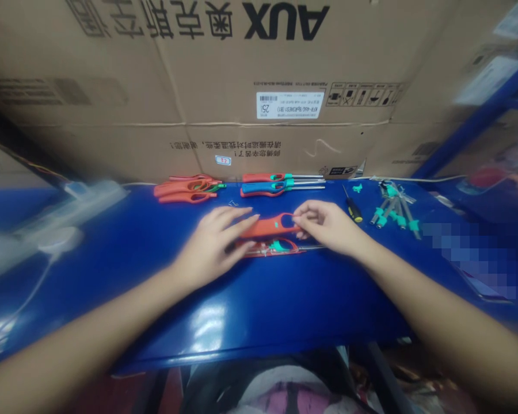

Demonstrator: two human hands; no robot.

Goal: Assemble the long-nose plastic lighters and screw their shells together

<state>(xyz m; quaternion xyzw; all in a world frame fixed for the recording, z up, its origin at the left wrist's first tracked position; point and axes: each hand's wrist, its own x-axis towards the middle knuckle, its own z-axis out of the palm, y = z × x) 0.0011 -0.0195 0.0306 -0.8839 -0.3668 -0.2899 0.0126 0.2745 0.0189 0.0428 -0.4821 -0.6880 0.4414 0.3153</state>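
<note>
Between my two hands is an orange lighter casing half [265,227], long and with a looped trigger opening. My left hand [220,238] grips its wide left end between fingers and thumb. At the loop end, my right hand [317,223] pinches it between thumb and fingers. Just in front of this half lies an opened orange lighter [270,249] with a green trigger and a metal rod pointing right. My left thumb reaches over its left end, so that part is hidden.
Behind are finished-looking lighters [267,187] and a pile of orange casings [185,188]. Small screws [233,203] lie near my left hand. On the right are a screwdriver [353,208] and metal rods with green parts [395,210]. A cardboard wall [207,109] stands behind the blue table [285,305].
</note>
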